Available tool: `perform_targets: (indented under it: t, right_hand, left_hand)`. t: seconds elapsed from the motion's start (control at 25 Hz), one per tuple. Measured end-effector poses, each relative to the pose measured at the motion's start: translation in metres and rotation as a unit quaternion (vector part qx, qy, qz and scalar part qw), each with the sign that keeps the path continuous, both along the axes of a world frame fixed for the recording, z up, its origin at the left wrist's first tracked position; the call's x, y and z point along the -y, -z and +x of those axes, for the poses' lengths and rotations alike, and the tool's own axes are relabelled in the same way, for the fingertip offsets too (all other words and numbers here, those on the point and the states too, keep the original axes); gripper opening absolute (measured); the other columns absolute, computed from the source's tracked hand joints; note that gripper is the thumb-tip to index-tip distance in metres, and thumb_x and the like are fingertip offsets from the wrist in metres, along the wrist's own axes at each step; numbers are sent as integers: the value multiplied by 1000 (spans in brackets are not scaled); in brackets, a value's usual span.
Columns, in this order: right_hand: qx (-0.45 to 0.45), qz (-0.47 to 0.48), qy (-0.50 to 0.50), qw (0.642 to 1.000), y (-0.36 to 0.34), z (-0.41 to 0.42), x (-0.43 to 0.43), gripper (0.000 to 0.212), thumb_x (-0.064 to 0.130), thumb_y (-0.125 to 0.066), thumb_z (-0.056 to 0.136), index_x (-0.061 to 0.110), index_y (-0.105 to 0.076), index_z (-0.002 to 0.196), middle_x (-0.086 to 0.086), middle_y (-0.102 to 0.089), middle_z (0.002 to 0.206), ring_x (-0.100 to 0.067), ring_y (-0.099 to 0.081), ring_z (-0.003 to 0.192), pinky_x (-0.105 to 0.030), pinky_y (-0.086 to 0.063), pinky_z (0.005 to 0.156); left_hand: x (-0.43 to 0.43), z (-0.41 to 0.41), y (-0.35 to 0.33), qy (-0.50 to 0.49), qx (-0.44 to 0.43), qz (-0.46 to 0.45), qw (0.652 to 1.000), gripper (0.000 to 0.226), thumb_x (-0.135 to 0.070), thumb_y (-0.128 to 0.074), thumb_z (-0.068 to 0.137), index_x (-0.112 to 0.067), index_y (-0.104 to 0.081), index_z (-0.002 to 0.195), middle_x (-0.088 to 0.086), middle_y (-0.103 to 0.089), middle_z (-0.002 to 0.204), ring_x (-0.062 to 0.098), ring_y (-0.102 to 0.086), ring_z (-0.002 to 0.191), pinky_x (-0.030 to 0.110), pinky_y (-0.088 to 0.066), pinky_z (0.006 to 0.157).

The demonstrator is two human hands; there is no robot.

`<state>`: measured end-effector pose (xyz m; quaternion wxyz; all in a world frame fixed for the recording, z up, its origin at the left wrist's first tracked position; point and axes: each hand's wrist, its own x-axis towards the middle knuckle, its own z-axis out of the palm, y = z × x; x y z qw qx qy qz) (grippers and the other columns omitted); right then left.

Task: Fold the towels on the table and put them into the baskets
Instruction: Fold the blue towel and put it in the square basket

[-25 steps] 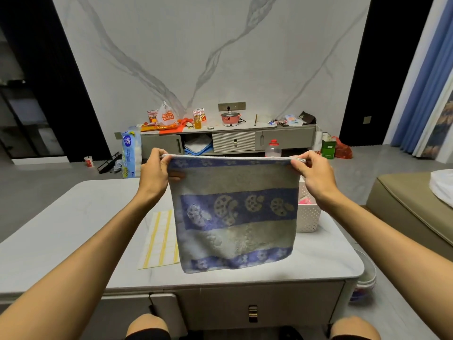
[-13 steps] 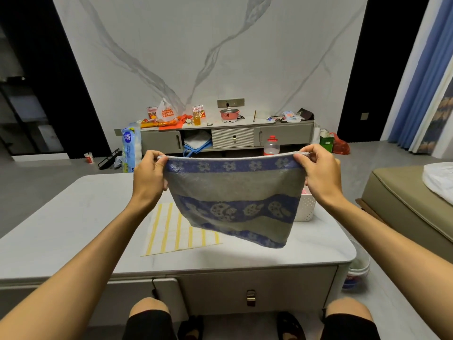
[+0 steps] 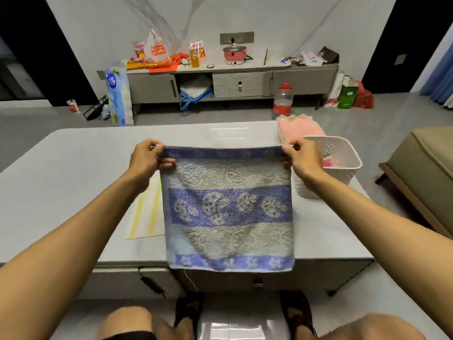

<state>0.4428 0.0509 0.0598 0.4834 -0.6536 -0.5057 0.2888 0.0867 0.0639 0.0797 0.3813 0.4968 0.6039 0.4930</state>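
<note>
We hold the blue-and-grey towel (image 3: 228, 207) up by its top edge, one corner in each hand. Our left hand (image 3: 147, 159) pinches the left corner, thumb on the near face and fingers curled behind the blue border. Our right hand (image 3: 300, 160) does the same at the right corner, fingers closed tight on the cloth. The top edge runs taut and level between the two hands, and the rest of the towel hangs flat below them, its bottom blue border reaching past the near edge of the table (image 3: 61, 168).

Below our left hand and just outside it, a yellow-striped towel (image 3: 145, 214) lies flat on the table, its right side hidden behind the hanging cloth. Just to the outside of our right hand stands the white basket (image 3: 343, 153), with something pink showing inside it; the wrist passes in front of its near wall. Beyond our right hand, behind that basket, lies a folded pink towel (image 3: 301, 130).
</note>
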Motion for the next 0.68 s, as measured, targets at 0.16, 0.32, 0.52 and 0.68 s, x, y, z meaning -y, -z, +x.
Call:
perform_targets:
  t: [0.16,0.32,0.52,0.68]
  right_hand:
    - [44,-56,0,997,83,-8,-63,10,15,-60,90,13,-66,83,-8,-67,85,-32,-66,90,-45,-52,84]
    - [10,-74,-17,997,104,-3,-69,24,41,-62,81,18,-68,77,-6,-69,82,-30,-68,87,-52,-53,89]
    - [-92,-96,-13,991,94,0,12,26,27,-71,86,13,-62,66,1,-61,63,-18,-62,66,-50,-57,86]
    - [-43,-141,-46,988,124,2,87,16,0,-75,80,12,-64,81,-9,-67,80,-25,-65,80,-36,-55,79]
  left_hand:
    - [-58,-10,84,3,-9,-72,997,25,-10,-41,104,-13,-53,82,12,-62,83,19,-68,66,29,-58,70]
    - [-59,-16,104,18,29,-79,996,22,-14,-47,101,-11,-54,80,10,-59,84,21,-66,70,31,-56,77]
    - [14,-17,92,5,71,-103,992,28,-20,-59,96,-5,-57,72,11,-62,76,22,-62,66,30,-57,71]
    - [82,-24,131,37,3,-159,987,10,-2,-69,86,-6,-60,85,8,-58,73,18,-57,68,27,-49,66]
